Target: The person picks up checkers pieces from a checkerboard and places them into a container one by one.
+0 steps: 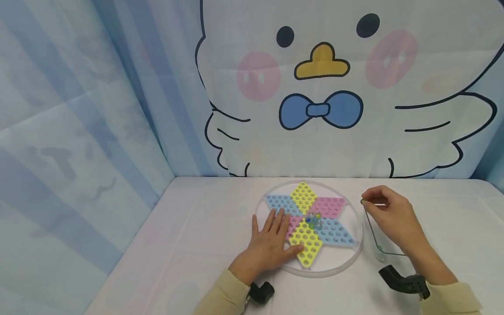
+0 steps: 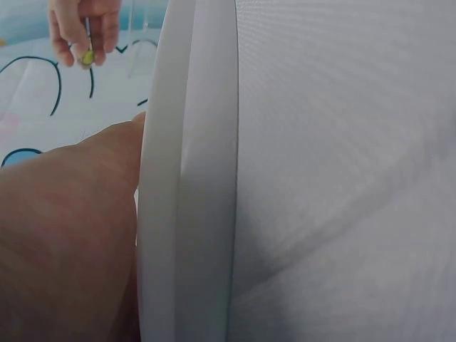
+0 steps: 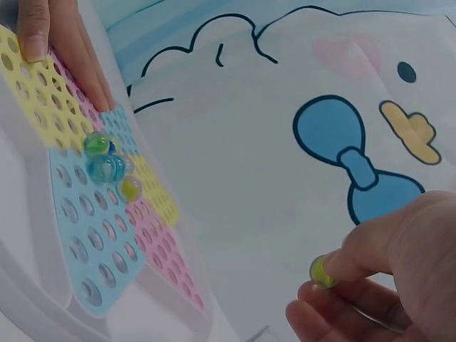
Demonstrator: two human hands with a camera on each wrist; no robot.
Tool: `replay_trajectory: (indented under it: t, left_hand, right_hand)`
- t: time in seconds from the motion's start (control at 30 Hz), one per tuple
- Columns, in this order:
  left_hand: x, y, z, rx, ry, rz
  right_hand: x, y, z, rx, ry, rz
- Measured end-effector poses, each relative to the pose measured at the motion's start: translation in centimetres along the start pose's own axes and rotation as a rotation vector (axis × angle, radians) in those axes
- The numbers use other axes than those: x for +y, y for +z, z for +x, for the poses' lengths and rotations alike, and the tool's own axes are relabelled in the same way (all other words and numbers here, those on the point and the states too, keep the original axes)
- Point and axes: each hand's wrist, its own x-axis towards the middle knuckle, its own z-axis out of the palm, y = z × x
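Note:
A round Chinese checkers board [image 1: 311, 274] lies on the table, with a star of yellow, pink and blue holed sections. My left hand [image 1: 267, 247] rests flat on the left part of the star, fingers spread and thumb on the yellow front section. Several glass marbles [image 1: 313, 220] are clustered at the star's centre; the right wrist view shows green, blue and clear ones. Off the board's right side, my right hand [image 1: 397, 218] pinches a yellow-green glass marble [image 3: 323, 271] between thumb and fingertips. Beneath that hand is a clear container [image 1: 380, 253], partly hidden by it.
The white tabletop [image 1: 189, 245] carries the board near its far edge. Behind it hangs a cloth backdrop [image 1: 315, 148] with a cartoon figure and a blue bow tie. A black camera mount [image 1: 405, 280] sits on my right wrist, another [image 1: 261, 293] on the left.

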Motion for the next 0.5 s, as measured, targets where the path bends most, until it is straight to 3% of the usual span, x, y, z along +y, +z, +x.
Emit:
replay_trajectory:
  t: [0.5]
  left_hand:
    - [0.0,0.0,0.0,-0.003,-0.005,-0.005]
  right_hand:
    - [2.2,-1.5,0.3,-0.042,0.13,-0.031]
